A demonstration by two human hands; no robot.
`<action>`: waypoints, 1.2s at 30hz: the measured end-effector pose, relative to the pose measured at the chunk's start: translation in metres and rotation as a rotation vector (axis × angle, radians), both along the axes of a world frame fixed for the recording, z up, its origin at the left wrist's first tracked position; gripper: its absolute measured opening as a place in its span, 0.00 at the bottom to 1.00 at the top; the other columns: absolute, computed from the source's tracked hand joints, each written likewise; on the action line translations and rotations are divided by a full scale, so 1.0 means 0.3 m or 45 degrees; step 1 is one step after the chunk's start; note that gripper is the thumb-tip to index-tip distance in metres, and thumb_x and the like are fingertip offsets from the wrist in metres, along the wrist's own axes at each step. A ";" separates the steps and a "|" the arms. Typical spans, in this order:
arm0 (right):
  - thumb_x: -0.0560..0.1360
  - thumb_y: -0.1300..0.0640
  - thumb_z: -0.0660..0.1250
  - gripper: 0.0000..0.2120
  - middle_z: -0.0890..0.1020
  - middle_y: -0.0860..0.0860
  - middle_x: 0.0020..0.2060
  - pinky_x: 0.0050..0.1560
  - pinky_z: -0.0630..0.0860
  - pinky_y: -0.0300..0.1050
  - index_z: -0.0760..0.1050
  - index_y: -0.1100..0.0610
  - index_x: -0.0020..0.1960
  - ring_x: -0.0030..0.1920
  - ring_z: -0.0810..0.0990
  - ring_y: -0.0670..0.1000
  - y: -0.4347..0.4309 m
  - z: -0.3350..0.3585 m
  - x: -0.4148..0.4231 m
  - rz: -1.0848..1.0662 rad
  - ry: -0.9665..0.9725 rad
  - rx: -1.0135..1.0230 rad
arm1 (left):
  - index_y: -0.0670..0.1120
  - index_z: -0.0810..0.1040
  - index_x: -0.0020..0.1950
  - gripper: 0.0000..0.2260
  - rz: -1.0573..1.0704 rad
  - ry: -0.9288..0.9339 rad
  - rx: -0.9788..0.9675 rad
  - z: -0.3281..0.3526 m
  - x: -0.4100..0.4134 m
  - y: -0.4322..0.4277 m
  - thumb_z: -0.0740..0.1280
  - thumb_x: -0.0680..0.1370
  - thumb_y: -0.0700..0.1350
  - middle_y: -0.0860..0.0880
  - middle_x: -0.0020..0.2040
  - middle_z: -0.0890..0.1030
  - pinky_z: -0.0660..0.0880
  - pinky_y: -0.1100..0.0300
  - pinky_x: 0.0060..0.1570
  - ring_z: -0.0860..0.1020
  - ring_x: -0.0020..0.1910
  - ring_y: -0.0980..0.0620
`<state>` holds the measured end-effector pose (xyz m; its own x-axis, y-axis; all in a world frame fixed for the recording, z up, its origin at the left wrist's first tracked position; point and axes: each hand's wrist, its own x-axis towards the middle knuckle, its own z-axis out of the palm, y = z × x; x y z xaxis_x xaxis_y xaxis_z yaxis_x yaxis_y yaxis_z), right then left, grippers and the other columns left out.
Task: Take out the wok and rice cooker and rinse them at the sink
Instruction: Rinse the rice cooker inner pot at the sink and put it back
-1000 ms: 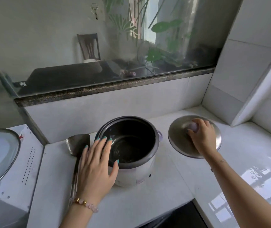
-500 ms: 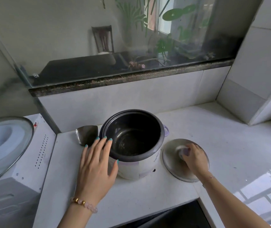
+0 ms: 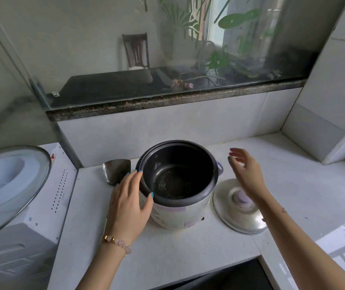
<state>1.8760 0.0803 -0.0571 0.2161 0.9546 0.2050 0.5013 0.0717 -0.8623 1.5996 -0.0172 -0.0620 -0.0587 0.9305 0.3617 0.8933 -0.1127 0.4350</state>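
Two hands, fingers loose | left hand spread against rice cooker rim | right hand empty, above lid | rice cooker upright on counter, mouth up, inner pot holding only pale streaks | lid knob-up, just right of it

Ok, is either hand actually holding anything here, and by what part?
Nothing is gripped. The left hand rests open against the left side of the rice cooker, at its rim; the right hand hovers empty above the lid.

Spatula handle hidden under left hand; glass lid cut by left edge.
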 end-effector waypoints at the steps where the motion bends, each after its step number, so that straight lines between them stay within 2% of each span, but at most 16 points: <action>1: 0.77 0.57 0.62 0.14 0.80 0.52 0.55 0.57 0.73 0.45 0.74 0.58 0.62 0.54 0.78 0.50 0.003 0.025 -0.028 0.065 0.090 -0.070 | 0.41 0.68 0.69 0.23 0.018 -0.138 -0.030 -0.007 -0.005 0.011 0.67 0.75 0.43 0.44 0.68 0.71 0.67 0.50 0.66 0.70 0.67 0.45; 3: 0.78 0.58 0.60 0.14 0.81 0.57 0.53 0.56 0.75 0.48 0.75 0.62 0.61 0.52 0.79 0.52 0.005 0.053 -0.075 0.150 0.268 -0.223 | 0.45 0.66 0.71 0.23 0.076 -0.475 -0.119 -0.010 -0.011 0.028 0.66 0.76 0.44 0.49 0.69 0.69 0.66 0.54 0.66 0.68 0.68 0.50; 4: 0.78 0.59 0.59 0.14 0.80 0.62 0.51 0.53 0.75 0.48 0.75 0.65 0.59 0.48 0.78 0.52 0.003 0.060 -0.093 0.173 0.359 -0.273 | 0.47 0.66 0.70 0.21 0.105 -0.665 -0.179 -0.004 -0.015 0.036 0.64 0.77 0.45 0.51 0.69 0.69 0.66 0.56 0.65 0.68 0.67 0.53; 6: 0.78 0.62 0.57 0.12 0.76 0.69 0.52 0.50 0.77 0.51 0.75 0.69 0.53 0.44 0.75 0.51 -0.002 0.063 -0.111 0.156 0.508 -0.328 | 0.51 0.68 0.67 0.16 0.126 -1.047 -0.299 0.017 -0.023 0.053 0.62 0.79 0.46 0.53 0.65 0.71 0.66 0.62 0.58 0.71 0.60 0.59; 7: 0.78 0.63 0.57 0.13 0.76 0.70 0.52 0.51 0.77 0.54 0.74 0.70 0.55 0.43 0.75 0.51 -0.003 0.063 -0.114 0.130 0.562 -0.351 | 0.52 0.69 0.64 0.13 0.123 -1.201 -0.328 0.025 -0.031 0.060 0.61 0.80 0.45 0.54 0.62 0.72 0.66 0.65 0.56 0.72 0.56 0.61; 9: 0.77 0.63 0.58 0.15 0.79 0.65 0.48 0.49 0.78 0.49 0.74 0.68 0.60 0.45 0.77 0.50 0.000 0.060 -0.109 0.102 0.633 -0.399 | 0.52 0.71 0.59 0.08 0.136 -1.343 -0.342 0.036 -0.047 0.077 0.59 0.80 0.44 0.52 0.59 0.74 0.67 0.64 0.57 0.73 0.54 0.61; 11: 0.77 0.63 0.59 0.16 0.81 0.58 0.51 0.47 0.76 0.42 0.74 0.63 0.63 0.48 0.79 0.51 0.004 0.057 -0.104 0.086 0.661 -0.424 | 0.51 0.74 0.53 0.06 0.137 -1.423 -0.351 0.049 -0.060 0.089 0.58 0.80 0.43 0.51 0.55 0.77 0.70 0.59 0.58 0.74 0.55 0.55; 13: 0.76 0.64 0.61 0.16 0.81 0.57 0.53 0.49 0.75 0.42 0.74 0.63 0.63 0.52 0.79 0.52 0.007 0.055 -0.101 0.074 0.653 -0.417 | 0.51 0.75 0.50 0.08 0.121 -1.531 -0.369 0.066 -0.066 0.097 0.57 0.81 0.42 0.52 0.50 0.78 0.70 0.60 0.53 0.75 0.52 0.54; 17: 0.73 0.63 0.68 0.20 0.80 0.57 0.56 0.48 0.75 0.40 0.74 0.63 0.64 0.56 0.79 0.53 0.007 0.050 -0.109 0.070 0.595 -0.366 | 0.48 0.71 0.60 0.09 0.095 -1.639 -0.412 0.078 -0.092 0.113 0.56 0.81 0.45 0.47 0.57 0.76 0.67 0.57 0.57 0.73 0.58 0.50; 19: 0.73 0.64 0.68 0.19 0.81 0.58 0.55 0.46 0.75 0.39 0.74 0.63 0.64 0.55 0.79 0.53 0.009 0.052 -0.114 0.058 0.610 -0.344 | 0.48 0.70 0.60 0.10 0.092 -1.695 -0.441 0.076 -0.101 0.119 0.56 0.81 0.45 0.47 0.57 0.75 0.67 0.57 0.58 0.73 0.58 0.50; 22: 0.73 0.66 0.66 0.18 0.81 0.58 0.55 0.47 0.75 0.40 0.74 0.63 0.63 0.54 0.80 0.53 0.010 0.057 -0.119 0.043 0.573 -0.318 | 0.46 0.76 0.49 0.09 0.050 -1.792 -0.521 0.078 -0.102 0.124 0.57 0.81 0.45 0.50 0.49 0.80 0.70 0.57 0.55 0.78 0.50 0.53; 27: 0.72 0.69 0.65 0.18 0.83 0.56 0.48 0.45 0.76 0.39 0.75 0.64 0.62 0.47 0.81 0.49 0.003 0.088 -0.128 0.031 0.581 -0.253 | 0.49 0.77 0.41 0.12 -0.021 -1.739 -0.422 0.090 -0.109 0.136 0.57 0.80 0.42 0.57 0.33 0.83 0.76 0.67 0.36 0.81 0.36 0.62; 29: 0.72 0.70 0.66 0.18 0.84 0.54 0.47 0.47 0.76 0.42 0.76 0.63 0.61 0.47 0.81 0.49 -0.004 0.116 -0.121 0.020 0.622 -0.198 | 0.49 0.79 0.42 0.13 -0.082 -1.740 -0.346 0.123 -0.118 0.140 0.57 0.80 0.41 0.56 0.37 0.84 0.76 0.67 0.39 0.81 0.40 0.61; 32: 0.72 0.67 0.69 0.18 0.83 0.54 0.50 0.50 0.76 0.43 0.75 0.60 0.61 0.50 0.82 0.50 -0.035 0.166 -0.101 0.039 0.708 -0.131 | 0.44 0.77 0.59 0.11 -0.147 -1.774 -0.329 0.183 -0.126 0.148 0.59 0.80 0.41 0.47 0.55 0.81 0.75 0.56 0.52 0.78 0.57 0.50; 34: 0.72 0.66 0.70 0.18 0.83 0.53 0.51 0.52 0.76 0.44 0.75 0.58 0.61 0.52 0.81 0.50 -0.065 0.197 -0.084 0.030 0.756 -0.087 | 0.46 0.76 0.63 0.13 -0.196 -1.691 -0.332 0.221 -0.115 0.153 0.60 0.80 0.42 0.47 0.58 0.80 0.77 0.55 0.48 0.78 0.58 0.49; 36: 0.72 0.66 0.70 0.17 0.83 0.53 0.51 0.54 0.76 0.46 0.76 0.57 0.59 0.52 0.81 0.51 -0.102 0.221 -0.058 -0.021 0.789 -0.022 | 0.50 0.78 0.60 0.12 -0.314 -1.583 -0.330 0.251 -0.085 0.153 0.59 0.80 0.41 0.51 0.56 0.82 0.79 0.58 0.43 0.80 0.55 0.51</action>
